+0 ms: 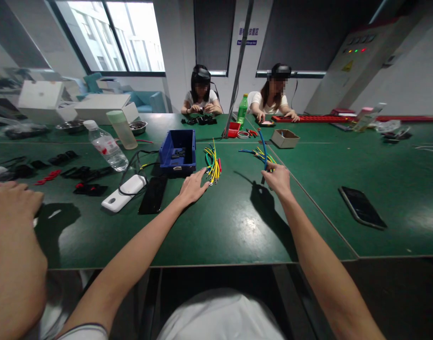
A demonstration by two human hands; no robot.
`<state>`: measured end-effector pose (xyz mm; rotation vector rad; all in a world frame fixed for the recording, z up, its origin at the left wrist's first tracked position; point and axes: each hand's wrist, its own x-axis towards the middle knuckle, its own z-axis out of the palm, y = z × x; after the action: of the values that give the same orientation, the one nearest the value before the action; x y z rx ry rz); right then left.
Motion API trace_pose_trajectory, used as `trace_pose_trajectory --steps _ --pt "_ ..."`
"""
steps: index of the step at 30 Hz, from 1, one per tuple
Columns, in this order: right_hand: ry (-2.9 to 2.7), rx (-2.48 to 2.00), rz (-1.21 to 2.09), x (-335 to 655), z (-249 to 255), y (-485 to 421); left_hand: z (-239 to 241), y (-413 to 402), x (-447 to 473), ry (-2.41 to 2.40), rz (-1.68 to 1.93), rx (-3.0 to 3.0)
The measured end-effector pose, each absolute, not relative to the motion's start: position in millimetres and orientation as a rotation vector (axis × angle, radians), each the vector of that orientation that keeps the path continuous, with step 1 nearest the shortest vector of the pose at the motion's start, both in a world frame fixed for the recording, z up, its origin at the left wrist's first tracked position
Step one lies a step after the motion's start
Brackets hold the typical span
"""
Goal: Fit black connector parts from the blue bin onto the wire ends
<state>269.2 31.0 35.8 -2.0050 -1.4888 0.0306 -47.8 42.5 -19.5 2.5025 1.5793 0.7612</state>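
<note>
My right hand [279,180] is closed in a pinch on a blue wire [263,146], which stands up from the fingers with a dark lower end below them. Just behind that hand lies a second group of blue, yellow and green wires [255,152], partly hidden by it. My left hand [194,187] rests on the table with its fingers stretched out. Its fingertips reach the near end of a bundle of yellow and green wires [212,165] with metal ring ends and a red piece at its side.
A blue bin [177,160] with dark pieces, a black phone [153,195] and a white power bank [124,192] lie left. Another phone [362,207] is right. A co-worker's arm [16,222] enters at far left; two people sit opposite. A small box [285,139] stands behind.
</note>
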Motion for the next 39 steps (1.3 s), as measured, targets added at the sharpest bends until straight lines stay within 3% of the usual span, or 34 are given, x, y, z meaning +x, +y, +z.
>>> trace_pose_trajectory --steps 12,39 --pt "-1.443 -2.291 0.014 292.4 38.3 31.7 -26.5 48.4 -49.0 1.602 0.81 2.502" --pt "-1.281 -2.347 -0.074 304.0 18.7 43.4 -17.3 48.6 -50.8 1.528 1.681 2.045"
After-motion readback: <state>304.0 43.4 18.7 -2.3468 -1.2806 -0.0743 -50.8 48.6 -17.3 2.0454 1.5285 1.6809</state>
